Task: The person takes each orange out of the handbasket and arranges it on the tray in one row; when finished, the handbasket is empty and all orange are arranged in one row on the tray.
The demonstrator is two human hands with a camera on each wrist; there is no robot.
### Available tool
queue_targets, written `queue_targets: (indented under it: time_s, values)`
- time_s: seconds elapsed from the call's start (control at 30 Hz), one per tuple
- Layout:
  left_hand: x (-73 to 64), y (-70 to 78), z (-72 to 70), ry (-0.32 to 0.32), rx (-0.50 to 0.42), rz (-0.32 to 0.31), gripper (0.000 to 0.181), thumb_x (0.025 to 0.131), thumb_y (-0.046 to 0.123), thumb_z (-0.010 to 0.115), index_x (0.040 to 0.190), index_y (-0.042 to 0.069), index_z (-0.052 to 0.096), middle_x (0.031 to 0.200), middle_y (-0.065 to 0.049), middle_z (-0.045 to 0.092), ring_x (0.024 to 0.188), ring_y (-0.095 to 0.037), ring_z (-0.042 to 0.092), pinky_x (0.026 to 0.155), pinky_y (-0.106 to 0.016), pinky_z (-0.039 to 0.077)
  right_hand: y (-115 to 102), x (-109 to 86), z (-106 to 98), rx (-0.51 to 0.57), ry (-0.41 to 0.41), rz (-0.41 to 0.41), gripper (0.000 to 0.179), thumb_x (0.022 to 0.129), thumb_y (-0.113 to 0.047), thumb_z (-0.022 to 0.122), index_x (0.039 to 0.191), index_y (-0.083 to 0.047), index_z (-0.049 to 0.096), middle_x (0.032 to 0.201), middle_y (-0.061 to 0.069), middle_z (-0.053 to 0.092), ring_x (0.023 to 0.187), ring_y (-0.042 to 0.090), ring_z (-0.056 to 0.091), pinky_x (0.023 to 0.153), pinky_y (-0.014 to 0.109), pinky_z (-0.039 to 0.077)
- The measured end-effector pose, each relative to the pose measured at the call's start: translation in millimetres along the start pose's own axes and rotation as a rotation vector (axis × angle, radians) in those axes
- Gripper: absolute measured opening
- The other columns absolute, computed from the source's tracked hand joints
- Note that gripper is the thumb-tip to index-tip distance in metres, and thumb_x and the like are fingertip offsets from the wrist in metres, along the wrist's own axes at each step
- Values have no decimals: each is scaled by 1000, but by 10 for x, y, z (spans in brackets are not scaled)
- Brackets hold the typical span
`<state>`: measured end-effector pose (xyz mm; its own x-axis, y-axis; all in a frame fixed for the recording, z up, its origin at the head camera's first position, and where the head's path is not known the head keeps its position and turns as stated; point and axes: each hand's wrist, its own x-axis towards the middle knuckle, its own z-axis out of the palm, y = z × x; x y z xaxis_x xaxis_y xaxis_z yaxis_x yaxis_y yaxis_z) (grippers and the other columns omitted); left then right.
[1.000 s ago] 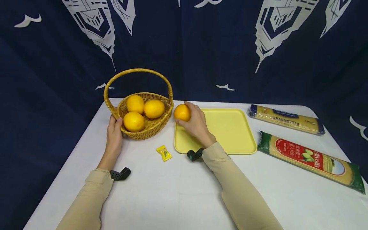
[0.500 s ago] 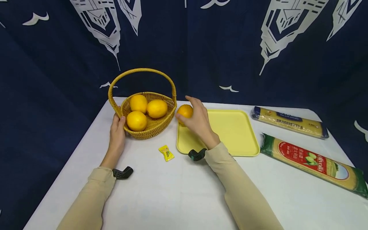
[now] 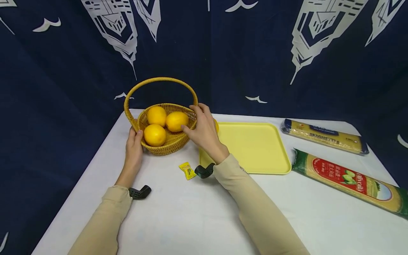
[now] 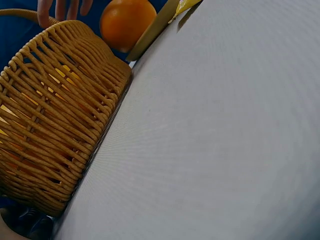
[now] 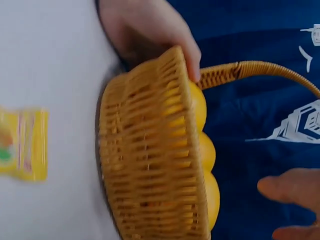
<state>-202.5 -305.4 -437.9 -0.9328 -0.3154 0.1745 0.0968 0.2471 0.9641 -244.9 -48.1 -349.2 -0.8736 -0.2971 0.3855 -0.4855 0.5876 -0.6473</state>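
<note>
In the head view, a wicker basket (image 3: 165, 147) with a tall hooped handle holds three yellow-orange fruits; the right one (image 3: 176, 121) is oval. My left hand (image 3: 133, 150) grips the basket's left side at the handle base, its thumb over the rim. My right hand (image 3: 207, 132) reaches over the right rim, fingers spread, thumb close to the oval fruit. Thumb and fingertip stand apart in the right wrist view. An orange (image 4: 127, 25) sits on the yellow tray's left end, mostly hidden behind my right hand in the head view.
The yellow tray (image 3: 255, 148) lies right of the basket. A small yellow wrapped candy (image 3: 187, 170) is in front, between basket and tray. Two packs of spaghetti, one blue-ended (image 3: 325, 136) and one green-ended (image 3: 350, 180), lie at the right. A dark blue patterned curtain (image 3: 223, 53) hangs behind the table.
My right hand has let go of the orange at the tray's left end and moved left to the basket's right rim. The left hand keeps its grip on the basket. The view has shifted slightly.
</note>
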Motion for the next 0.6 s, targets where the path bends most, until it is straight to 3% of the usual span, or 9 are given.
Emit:
queue_targets:
  time_s: [0.17, 0.43, 0.6]
  values:
    - [13, 10, 8, 2, 18, 8, 58, 115, 39, 35, 170, 28, 20, 175, 4, 25, 160, -11, 22, 133, -35, 14, -34, -33, 42, 35, -32, 57, 69, 92, -23, 82, 150, -1, 53, 148, 20, 49, 130, 35, 54, 113, 46, 46]
    - [24, 6, -5, 9, -1, 13, 58, 115, 34, 35, 170, 25, 21, 175, 4, 26, 160, -11, 22, 133, -34, 15, -119, 106, 269, 53, -183, -48, 66, 92, -26, 83, 149, -7, 56, 142, 15, 63, 130, 31, 59, 111, 42, 47]
    - [34, -30, -1, 11, 2, 0, 56, 115, 33, 36, 169, 28, 22, 174, 6, 27, 159, -10, 22, 133, -32, 14, -273, 226, 381, 28, -299, -36, 61, 91, -24, 85, 144, -6, 61, 130, 13, 72, 117, 25, 69, 101, 35, 56]
